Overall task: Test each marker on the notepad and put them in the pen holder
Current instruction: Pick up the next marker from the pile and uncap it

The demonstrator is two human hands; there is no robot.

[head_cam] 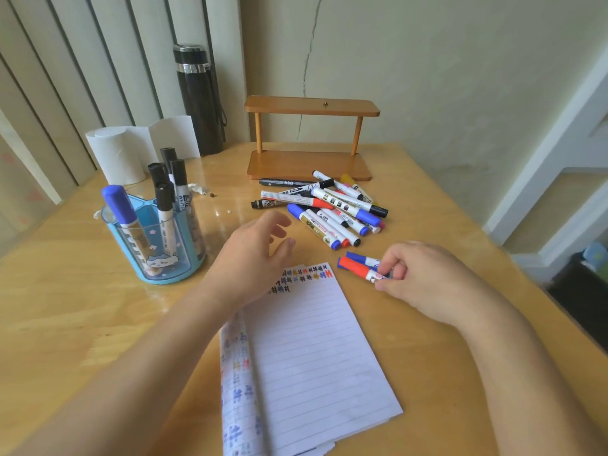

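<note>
A lined notepad lies in front of me, with small coloured test marks along its top edge. My right hand pinches a red-capped marker just right of the pad's top corner; a blue-capped marker lies against it, and I cannot tell if the fingers hold it too. My left hand hovers with fingers apart over the pad's top left corner, holding nothing. A pile of several markers lies behind the hands. The blue transparent pen holder at the left contains several markers.
A wooden two-tier stand sits at the back against the wall. A black flask and a paper roll stand at the back left. The table's right edge drops off to the floor.
</note>
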